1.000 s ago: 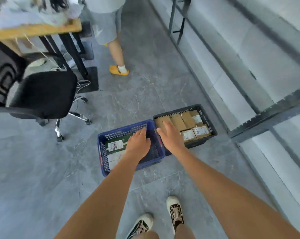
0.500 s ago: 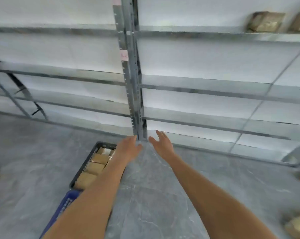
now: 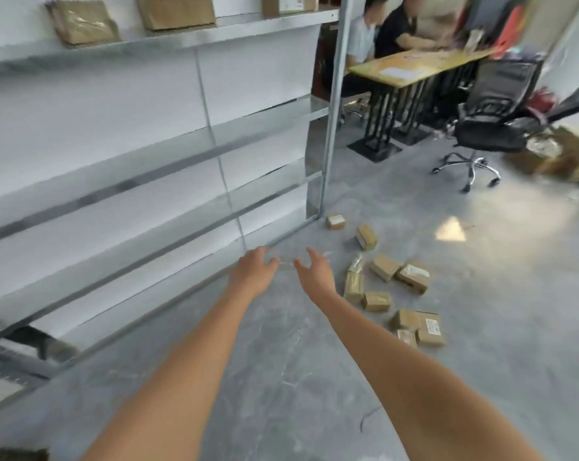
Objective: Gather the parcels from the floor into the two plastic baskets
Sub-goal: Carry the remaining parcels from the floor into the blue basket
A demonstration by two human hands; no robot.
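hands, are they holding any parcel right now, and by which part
Nothing is held. The left hand and right hand are both open and empty above the floor; the parcels lie untouched to the right.

Brown cardboard parcels (image 3: 384, 267) on smooth grey stone floor (image 3: 481, 327); shiny metal shelving (image 3: 215, 144).

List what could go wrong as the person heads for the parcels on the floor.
1. The parcels lie scattered close together on the floor, so a foot may land on one and crush it or slip.
2. Both the left hand and the right hand are empty, and no basket is in view, so each load may need a long carry and parcels may drop.
3. The small parcel by the shelf post sits apart and could be overlooked.
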